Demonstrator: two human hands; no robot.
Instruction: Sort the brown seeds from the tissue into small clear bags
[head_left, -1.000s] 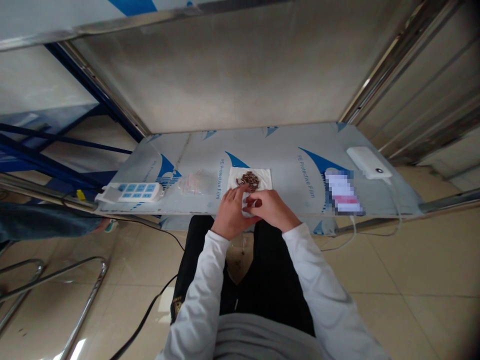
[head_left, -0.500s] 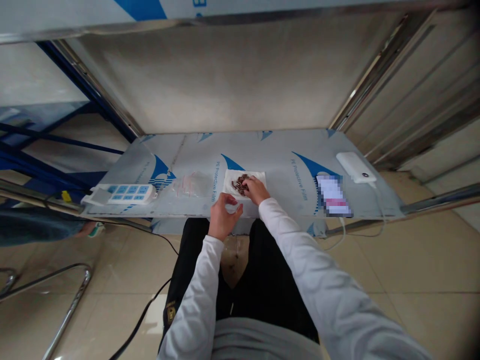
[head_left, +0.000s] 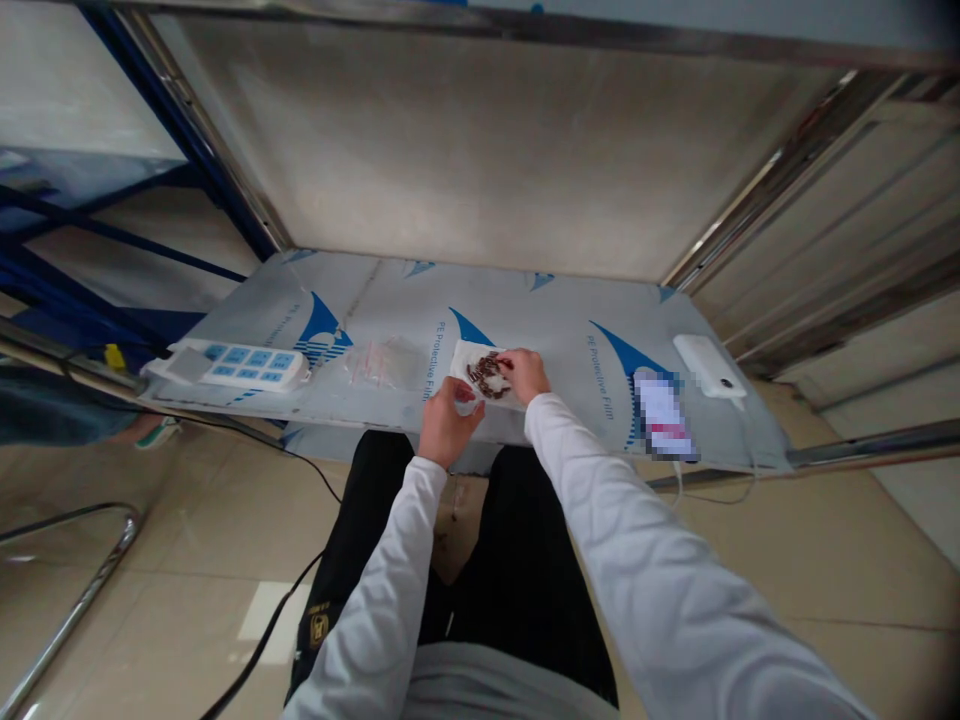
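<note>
A pile of small dark brown pieces (head_left: 487,379), too small to name, lies on a white sheet (head_left: 466,354) near the shelf's front edge. My right hand (head_left: 527,374) reaches over the sheet's right side, its fingers pinched together at the pile. What the fingertips hold, if anything, is hidden. At the sheet's front left corner, my left hand (head_left: 448,424) is curled with thumb and forefinger close together. Between them shows a bit of clear film, seemingly a small clear plastic bag (head_left: 467,407).
Clear plastic bags with red lines (head_left: 381,362) lie left of the sheet. Farther left is a white power strip (head_left: 251,368). A blurred-out phone (head_left: 663,415) and a white power bank (head_left: 708,366) with a cable lie right. Another person's arm (head_left: 67,412) shows at far left.
The view has tilted and shifted slightly. My right hand has drawn a little right within the pile, and the brown pieces look more spread out. My left hand keeps its curled pose.
</note>
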